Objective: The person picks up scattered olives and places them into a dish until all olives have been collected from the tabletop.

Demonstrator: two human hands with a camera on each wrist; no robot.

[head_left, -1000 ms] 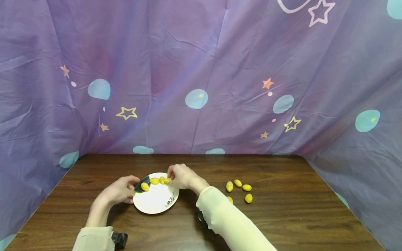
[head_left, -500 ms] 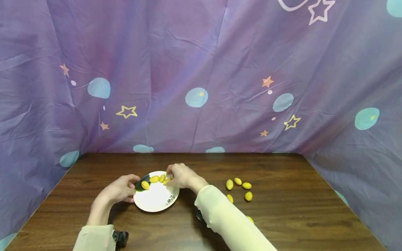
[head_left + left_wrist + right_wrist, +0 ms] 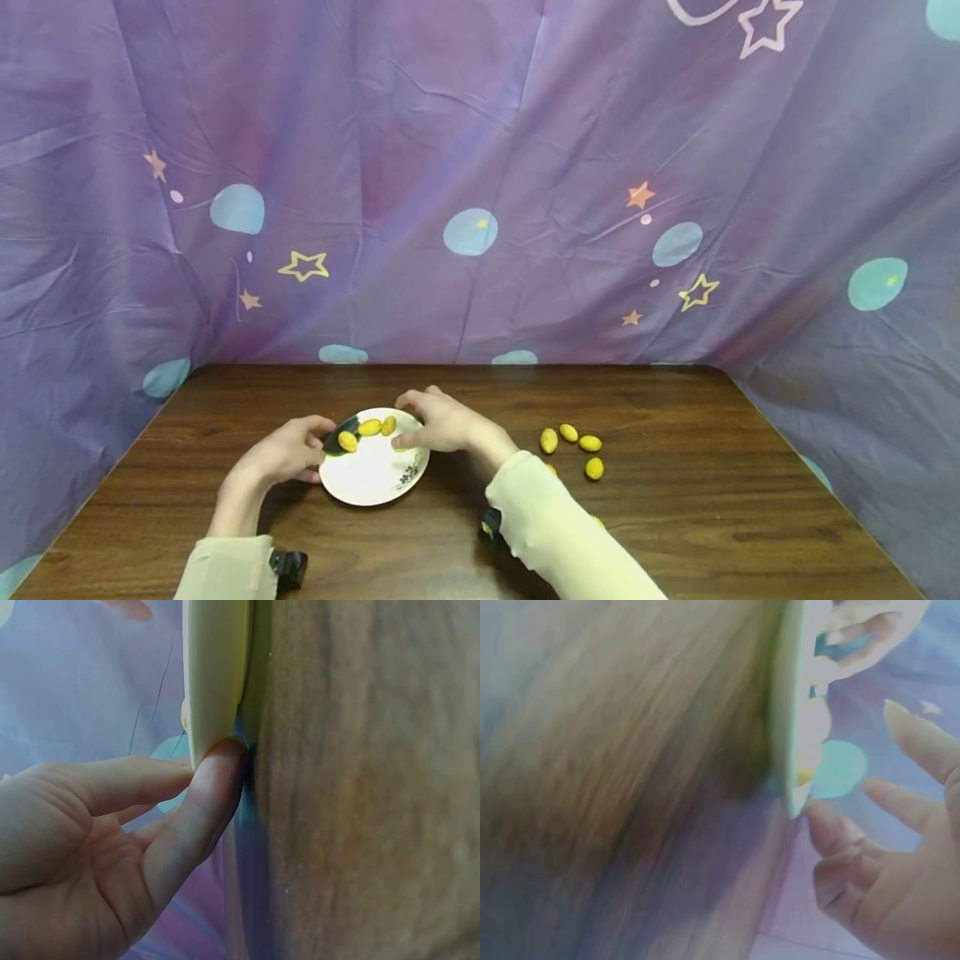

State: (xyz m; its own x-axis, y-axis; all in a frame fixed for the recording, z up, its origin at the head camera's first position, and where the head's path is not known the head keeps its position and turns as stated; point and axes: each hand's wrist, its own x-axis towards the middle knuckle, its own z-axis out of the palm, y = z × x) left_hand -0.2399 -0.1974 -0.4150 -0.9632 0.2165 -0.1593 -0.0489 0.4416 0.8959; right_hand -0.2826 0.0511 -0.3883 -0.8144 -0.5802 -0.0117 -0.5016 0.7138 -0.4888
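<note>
A white plate [image 3: 367, 482] with a dark patch at its upper left and a small floral print lies left of the table's middle. My left hand [image 3: 279, 452] pinches its left rim; the left wrist view shows the thumb [image 3: 217, 780] against the plate's underside. Along the far side sit small yellow oval fruits: one on the left [image 3: 348, 442], a middle one [image 3: 370, 427] and another [image 3: 388, 425]. A sliver of yellow shows under my right thumb, mostly hidden. My right hand [image 3: 446, 423] hovers at the plate's right edge, fingers spread, gripping nothing in the right wrist view [image 3: 907, 862].
More yellow fruits [image 3: 548, 441] lie loose on the brown wooden table [image 3: 720, 508] to the right. My right sleeve [image 3: 562, 529] partly covers some of them. A purple patterned curtain [image 3: 480, 150] hangs behind the table.
My right hand has let go of a yellow fruit on the plate; its fingers have spread and it has shifted slightly right. The left hand stays at the plate's rim.
</note>
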